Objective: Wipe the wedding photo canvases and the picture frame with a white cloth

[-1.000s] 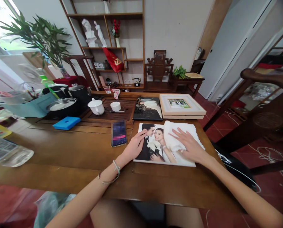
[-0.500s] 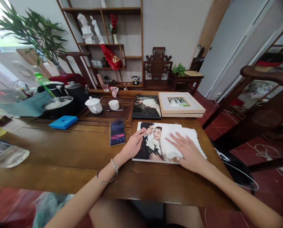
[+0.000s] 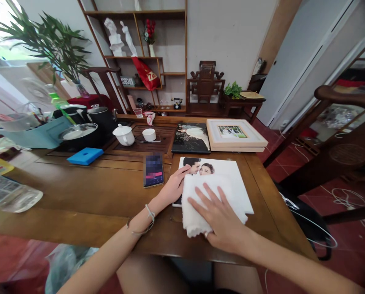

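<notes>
A white photo panel printed with a couple lies flat on the wooden table. My left hand rests on its left edge, fingers stretched out, holding nothing. Spread flat under my right hand is a white cloth, pressed onto the lower middle of the panel and hanging past its near edge. The cloth covers most of the printed figures; only the tops of two heads show above it. Just left of the panel lies a phone.
Behind the panel are a dark photo panel and pale framed pictures. A lidded white bowl, a small white cup and a blue block stand farther left. A plastic bottle lies at the left edge.
My right hand has slid the cloth left and toward me, uncovering the panel's right side and covering the couple's lower part. My left hand stays at the left edge.
</notes>
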The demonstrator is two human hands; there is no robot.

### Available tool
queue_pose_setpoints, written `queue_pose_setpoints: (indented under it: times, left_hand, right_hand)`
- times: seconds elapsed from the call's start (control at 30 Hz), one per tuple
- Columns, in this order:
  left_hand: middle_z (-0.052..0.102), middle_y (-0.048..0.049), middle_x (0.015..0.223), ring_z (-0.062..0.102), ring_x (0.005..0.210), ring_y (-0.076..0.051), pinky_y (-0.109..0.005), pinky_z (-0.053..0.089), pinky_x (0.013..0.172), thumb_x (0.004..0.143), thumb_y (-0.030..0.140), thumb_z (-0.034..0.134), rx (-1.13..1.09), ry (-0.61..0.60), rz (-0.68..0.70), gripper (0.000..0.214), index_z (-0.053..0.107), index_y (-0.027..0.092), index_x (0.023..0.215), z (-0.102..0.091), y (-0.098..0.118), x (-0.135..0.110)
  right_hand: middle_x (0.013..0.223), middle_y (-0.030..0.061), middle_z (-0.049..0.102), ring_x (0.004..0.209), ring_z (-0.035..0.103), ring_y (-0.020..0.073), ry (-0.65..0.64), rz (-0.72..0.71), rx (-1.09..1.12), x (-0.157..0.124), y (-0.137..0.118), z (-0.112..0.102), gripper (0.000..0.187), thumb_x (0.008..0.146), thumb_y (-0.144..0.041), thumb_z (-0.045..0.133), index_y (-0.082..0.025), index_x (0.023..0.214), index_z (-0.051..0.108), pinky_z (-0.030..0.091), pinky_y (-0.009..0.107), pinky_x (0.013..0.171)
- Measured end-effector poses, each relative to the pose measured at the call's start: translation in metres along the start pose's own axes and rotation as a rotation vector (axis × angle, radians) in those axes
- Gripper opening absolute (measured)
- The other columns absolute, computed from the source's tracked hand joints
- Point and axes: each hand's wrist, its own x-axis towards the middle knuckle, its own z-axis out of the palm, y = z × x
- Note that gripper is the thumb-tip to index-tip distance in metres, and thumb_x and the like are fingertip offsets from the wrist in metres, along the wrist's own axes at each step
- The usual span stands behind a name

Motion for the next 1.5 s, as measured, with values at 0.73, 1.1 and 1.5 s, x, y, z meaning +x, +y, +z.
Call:
queue_pose_setpoints:
  times: [0.73, 1.1, 1.5]
  left_hand:
    - [0.067, -0.0105, 0.128, 0.062, 0.122, -0.025, -0.045, 0.048, 0.107, 0.086, 0.016, 0.055, -0.213, 0.111, -0.115, 0.035, 0.07, 0.017, 0.118, -0.01, 0.007, 0.003]
    - [0.074, -0.0088, 0.114, 0.068, 0.111, -0.024, -0.043, 0.053, 0.102, 0.089, 0.02, 0.056, -0.08, 0.07, 0.019, 0.026, 0.075, 0.017, 0.107, -0.004, 0.015, 0.004]
    - [0.077, -0.0078, 0.102, 0.072, 0.097, -0.025, -0.039, 0.056, 0.091, 0.087, 0.017, 0.059, -0.017, -0.001, -0.024, 0.021, 0.077, 0.02, 0.098, -0.01, 0.017, 0.005]
  right_hand:
    - [0.152, 0.0371, 0.023, 0.139, 0.015, 0.0586, 0.031, 0.168, -0.193, 0.032, -0.062, 0.017, 0.084, 0.077, -0.023, 0.061, 0.007, 0.148, 0.028, 0.029, 0.081, 0.096]
    - [0.145, 0.0144, 0.051, 0.14, 0.036, 0.0329, 0.151, 0.262, 0.094, 0.018, 0.058, -0.029, 0.06, 0.08, -0.023, 0.047, -0.01, 0.138, 0.054, 0.026, 0.052, 0.115]
    - [0.136, 0.0142, 0.06, 0.132, 0.046, 0.0285, 0.146, 0.069, 0.192, 0.134, 0.041, -0.039, 0.039, 0.089, -0.024, 0.047, -0.011, 0.121, 0.065, 0.034, 0.04, 0.108]
